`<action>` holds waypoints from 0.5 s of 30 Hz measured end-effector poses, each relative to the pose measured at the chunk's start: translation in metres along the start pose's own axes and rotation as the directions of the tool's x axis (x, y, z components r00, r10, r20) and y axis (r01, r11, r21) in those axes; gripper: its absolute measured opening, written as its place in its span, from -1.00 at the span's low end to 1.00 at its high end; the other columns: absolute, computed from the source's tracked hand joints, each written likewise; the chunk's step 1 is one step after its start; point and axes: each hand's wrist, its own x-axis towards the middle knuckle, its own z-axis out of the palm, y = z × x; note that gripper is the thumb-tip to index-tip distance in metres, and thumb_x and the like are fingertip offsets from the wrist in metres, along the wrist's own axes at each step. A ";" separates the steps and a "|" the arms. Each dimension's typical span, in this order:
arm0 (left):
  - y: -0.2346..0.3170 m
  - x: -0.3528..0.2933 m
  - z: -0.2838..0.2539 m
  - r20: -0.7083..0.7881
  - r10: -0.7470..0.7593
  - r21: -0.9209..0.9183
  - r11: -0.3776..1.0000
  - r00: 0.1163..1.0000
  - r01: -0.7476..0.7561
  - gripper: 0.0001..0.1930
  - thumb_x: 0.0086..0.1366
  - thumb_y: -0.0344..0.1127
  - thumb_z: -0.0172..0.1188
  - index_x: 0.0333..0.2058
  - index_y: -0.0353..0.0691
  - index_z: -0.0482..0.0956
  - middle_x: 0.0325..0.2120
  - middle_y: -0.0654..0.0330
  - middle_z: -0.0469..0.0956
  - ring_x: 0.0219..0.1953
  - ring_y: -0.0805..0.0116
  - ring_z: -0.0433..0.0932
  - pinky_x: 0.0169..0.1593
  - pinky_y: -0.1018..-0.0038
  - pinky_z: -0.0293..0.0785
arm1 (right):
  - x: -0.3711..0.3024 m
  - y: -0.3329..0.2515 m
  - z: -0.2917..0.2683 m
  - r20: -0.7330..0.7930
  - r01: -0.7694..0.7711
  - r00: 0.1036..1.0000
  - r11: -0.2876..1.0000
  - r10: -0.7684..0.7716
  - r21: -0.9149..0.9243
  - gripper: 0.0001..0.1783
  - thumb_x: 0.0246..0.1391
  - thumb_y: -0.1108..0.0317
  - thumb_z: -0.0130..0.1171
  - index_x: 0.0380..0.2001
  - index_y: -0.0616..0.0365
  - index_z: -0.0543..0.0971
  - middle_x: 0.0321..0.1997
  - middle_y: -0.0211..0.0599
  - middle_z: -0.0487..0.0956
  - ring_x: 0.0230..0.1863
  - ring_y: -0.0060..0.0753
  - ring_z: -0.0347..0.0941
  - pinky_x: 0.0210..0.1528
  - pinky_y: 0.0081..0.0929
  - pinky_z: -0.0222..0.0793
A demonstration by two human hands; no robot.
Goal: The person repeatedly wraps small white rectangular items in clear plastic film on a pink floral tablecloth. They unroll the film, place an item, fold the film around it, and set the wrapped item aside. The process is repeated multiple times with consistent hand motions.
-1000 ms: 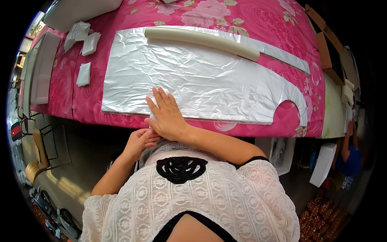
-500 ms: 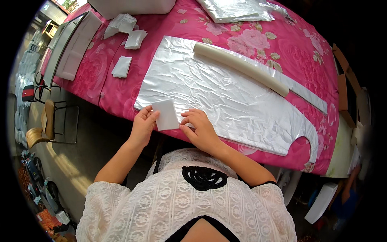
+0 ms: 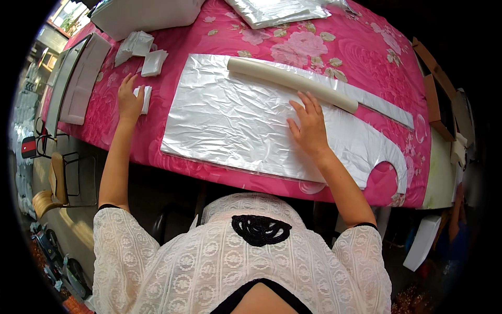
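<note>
On the left of the table, my left hand [image 3: 129,100] is at a small stack of white folded squares [image 3: 147,98] and partly covers it. Its thumb and fingers are apart, and I see nothing gripped between them. My right hand [image 3: 310,128] hovers over or rests on a stack of silvery plastic sheets [image 3: 225,120], fingers spread, just short of a beige cardboard tube [image 3: 293,82]. That tube lies slantwise along the far side of the sheets. The sheets have a curved cut-out at their right end.
Two more white stacks, one fanned [image 3: 134,46] and one neat [image 3: 154,63], lie farther back. A white bin [image 3: 146,18] stands at the far left, more silvery sheets [image 3: 277,11] behind. Pink floral cloth [image 3: 366,57] covers the table; an open cardboard box [image 3: 438,102] is at right.
My left hand has gone from the near edge to the left stack, and the white square it held is no longer between its fingers. My right hand has moved forward and right towards the tube.
</note>
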 end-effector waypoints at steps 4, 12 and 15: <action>0.109 -0.020 -0.007 0.118 0.383 -0.296 0.894 0.916 -0.336 -0.56 0.06 -0.50 0.21 -0.02 -0.24 0.44 0.10 0.09 0.32 0.13 0.06 0.28 0.18 0.28 0.21 | 0.013 0.101 -0.013 -0.026 -0.100 0.995 0.948 0.096 -0.301 -0.44 -0.10 0.38 0.23 0.05 0.14 0.40 0.06 -0.11 0.39 0.15 -0.04 0.22 0.22 -0.16 0.08; 0.264 -0.102 0.011 0.306 0.585 -0.668 0.694 0.751 -0.269 -0.31 0.07 -0.33 0.25 0.19 -0.24 0.19 0.24 -0.10 0.05 0.25 -0.10 0.09 0.24 0.18 0.10 | -0.043 0.009 -0.053 0.354 -0.363 0.865 0.930 0.356 -0.049 -0.35 -0.07 0.22 0.24 0.07 0.34 0.34 -0.12 -0.01 0.44 -0.03 -0.02 0.34 0.02 -0.20 0.28; 0.306 -0.119 0.028 0.342 0.557 -0.717 0.675 0.757 -0.172 -0.24 0.13 -0.21 0.19 0.26 -0.22 0.05 0.30 -0.18 -0.21 0.31 -0.19 -0.09 0.28 0.16 -0.01 | -0.080 -0.008 -0.055 0.308 -0.225 0.932 0.970 0.188 0.089 -0.35 0.02 0.11 0.16 0.10 0.32 0.33 0.07 0.05 0.36 0.15 0.02 0.23 0.18 -0.22 0.17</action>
